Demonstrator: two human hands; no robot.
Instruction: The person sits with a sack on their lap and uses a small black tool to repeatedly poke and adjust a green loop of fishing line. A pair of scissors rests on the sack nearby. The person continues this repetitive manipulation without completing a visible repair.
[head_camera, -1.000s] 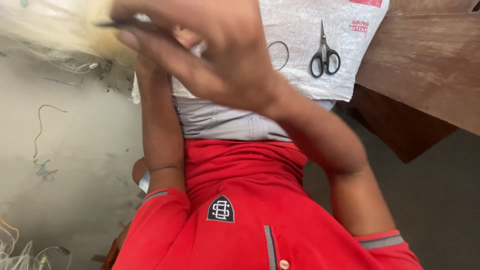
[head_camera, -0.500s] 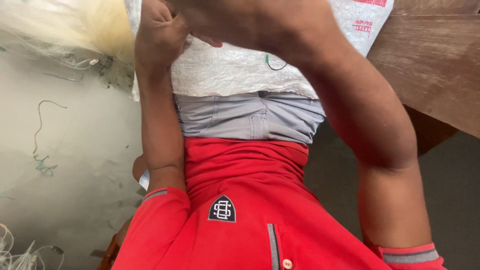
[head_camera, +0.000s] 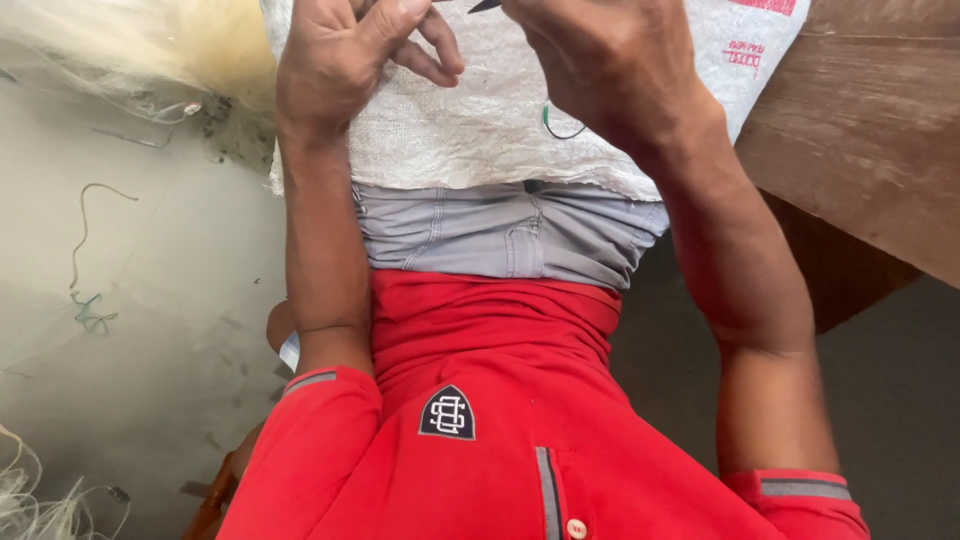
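Left hand (head_camera: 345, 70): raised at the top of the view over the lap, fingers curled, thumb and forefinger drawn close together; whether that grip pinches anything I cannot tell.
Right hand (head_camera: 610, 60): raised beside the left, near it but apart, fingers folded inward; a small dark tip (head_camera: 485, 6) juts out at the top edge between the two hands, perhaps a tool the right hand holds, though most of it is cut off.
White woven sack (head_camera: 480, 130): spread across the lap, under both hands, with red print at its upper right corner.
Green thread (head_camera: 560, 125): a short curved piece lying on the sack, just below the right hand.
Clothing: grey shorts (head_camera: 500, 235) show under the sack's edge; a red shirt (head_camera: 500, 400) fills the lower view.
Wooden board (head_camera: 870, 140): to the right of the sack.
Floor (head_camera: 150, 300): pale concrete at left, with pale netting (head_camera: 130, 40) heaped at the upper left and loose thread scraps (head_camera: 90, 310).
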